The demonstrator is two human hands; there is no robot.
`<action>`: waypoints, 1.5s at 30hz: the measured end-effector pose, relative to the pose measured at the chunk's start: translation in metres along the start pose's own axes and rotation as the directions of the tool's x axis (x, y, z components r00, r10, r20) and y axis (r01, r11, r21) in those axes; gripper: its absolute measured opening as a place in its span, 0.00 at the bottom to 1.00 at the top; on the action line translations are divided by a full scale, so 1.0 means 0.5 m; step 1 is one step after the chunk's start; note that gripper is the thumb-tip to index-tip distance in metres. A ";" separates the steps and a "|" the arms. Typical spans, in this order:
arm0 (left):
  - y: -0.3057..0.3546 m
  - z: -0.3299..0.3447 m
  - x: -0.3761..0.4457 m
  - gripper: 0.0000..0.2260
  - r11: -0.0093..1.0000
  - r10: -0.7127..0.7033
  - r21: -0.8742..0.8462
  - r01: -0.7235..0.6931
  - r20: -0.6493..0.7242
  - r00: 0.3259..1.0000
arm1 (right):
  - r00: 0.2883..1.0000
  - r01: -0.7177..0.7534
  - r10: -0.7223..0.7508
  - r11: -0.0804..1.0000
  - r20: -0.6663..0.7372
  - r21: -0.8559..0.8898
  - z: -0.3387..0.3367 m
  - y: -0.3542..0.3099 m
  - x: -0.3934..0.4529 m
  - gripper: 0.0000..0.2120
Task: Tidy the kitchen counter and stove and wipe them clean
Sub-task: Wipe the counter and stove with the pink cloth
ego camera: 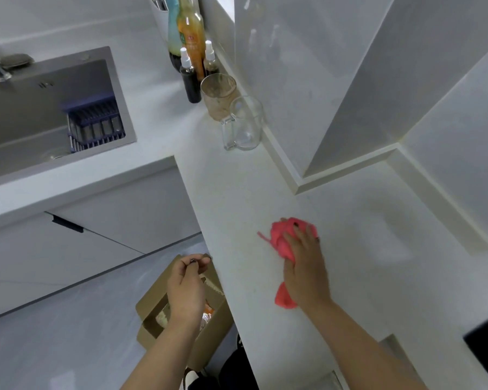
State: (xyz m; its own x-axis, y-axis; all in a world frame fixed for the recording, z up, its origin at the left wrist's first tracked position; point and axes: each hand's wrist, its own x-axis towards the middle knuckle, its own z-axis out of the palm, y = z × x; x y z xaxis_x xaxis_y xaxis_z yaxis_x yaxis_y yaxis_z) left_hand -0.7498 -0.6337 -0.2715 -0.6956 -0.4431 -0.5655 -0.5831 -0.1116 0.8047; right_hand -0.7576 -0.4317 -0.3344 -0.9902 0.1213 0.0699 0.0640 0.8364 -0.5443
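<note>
Pink cleaning cloth [282, 243]: bunched on the white worktop [237, 192], pressed flat under the right hand [304, 266], fingers spread over it, ends showing beyond fingertips and wrist. Left hand [185, 285]: off the worktop edge, above an open cardboard box [209, 330] on the floor, grip curled nearly closed; contents cannot be told. Clear glass mug [244, 125] and stained tumbler [220, 94]: by the wall. Bottles [190, 49]: behind them. Steel sink [40, 108]: far left.
</note>
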 end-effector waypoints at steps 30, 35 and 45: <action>0.006 -0.034 0.037 0.12 0.989 -0.125 -0.086 0.120 -0.058 0.990 | 0.538 0.732 -0.739 0.648 0.406 0.211 0.087 -0.127 0.134 0.17; 0.007 -0.012 0.029 0.11 0.992 -0.123 -0.031 0.122 -0.035 0.992 | 0.530 0.739 -0.735 0.645 0.422 0.194 -0.009 -0.018 0.000 0.16; -0.008 -0.001 -0.003 0.11 0.997 -0.071 0.035 0.069 0.053 0.996 | 0.922 -0.343 0.349 0.937 -0.167 0.067 -0.058 0.093 -0.071 0.22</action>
State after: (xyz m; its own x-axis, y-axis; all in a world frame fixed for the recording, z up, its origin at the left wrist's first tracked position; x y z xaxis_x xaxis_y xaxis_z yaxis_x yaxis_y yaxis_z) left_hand -0.7461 -0.6332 -0.2740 -0.6737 -0.3860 -0.6301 -0.6442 -0.1111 0.7568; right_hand -0.7158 -0.3815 -0.3378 -0.8696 0.4935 0.0142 0.3913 0.7066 -0.5896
